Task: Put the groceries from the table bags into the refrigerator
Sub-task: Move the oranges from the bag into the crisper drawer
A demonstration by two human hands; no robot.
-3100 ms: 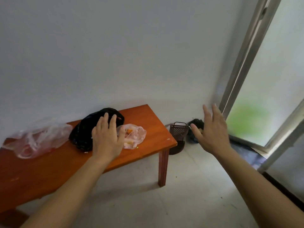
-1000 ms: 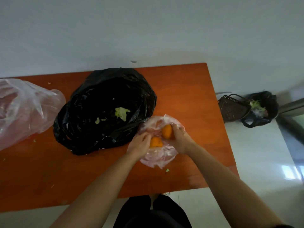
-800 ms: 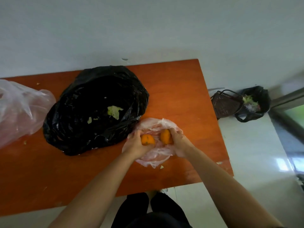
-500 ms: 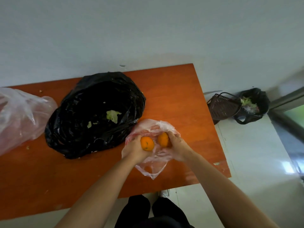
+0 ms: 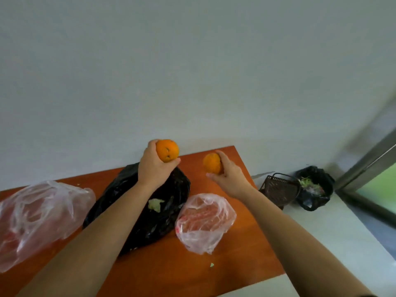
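Orange fruit is gripped in each hand, both raised above the table. One orange (image 5: 167, 150) is clamped in the left hand (image 5: 152, 168), fingers curled round its back and the thumb pressed under it; dark marks are seen on its skin. A second orange (image 5: 211, 163) is held in the right hand (image 5: 230, 177), fingers closed behind it and the thumb set beneath. The two hands are kept apart, the left one higher and nearer the pale wall (image 5: 192, 71).

Below the left hand a black bag (image 5: 162, 215) is spread on the wooden table (image 5: 171, 273), with a scrap of green leaf (image 5: 155, 204) lying on it. Just beside it, under the right forearm, a small clear pink bag (image 5: 205, 221) is slumped on the tabletop. A larger clear bag (image 5: 38, 219) is seen at the left end of the table. A tiny green scrap (image 5: 212, 264) lies near the front edge.

On the floor to the right, a dark basket (image 5: 278, 189) is set against the table's end, and a black bag of scraps (image 5: 315, 189) stands just beside it.
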